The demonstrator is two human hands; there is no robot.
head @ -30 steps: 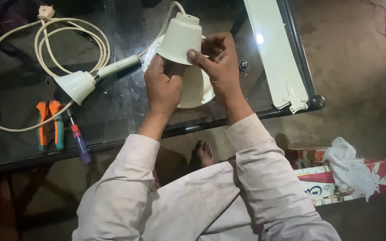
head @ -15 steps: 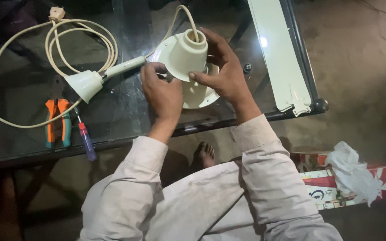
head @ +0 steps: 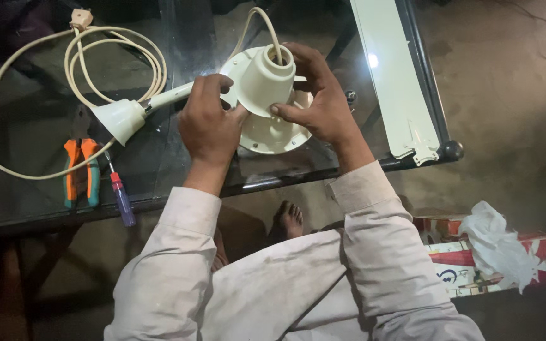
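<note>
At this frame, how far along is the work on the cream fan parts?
Done: the cable already runs through the cone-shaped cover. In hand: the left hand and right hand grip that cover above the round motor housing on the glass table. Left: the fan blade lies detached, and the second cone on its rod lies apart; pliers and screwdriver lie untouched.

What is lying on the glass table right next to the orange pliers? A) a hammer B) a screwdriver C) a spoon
B: a screwdriver with a red and purple handle lies just right of the orange pliers on the glass table.
</note>
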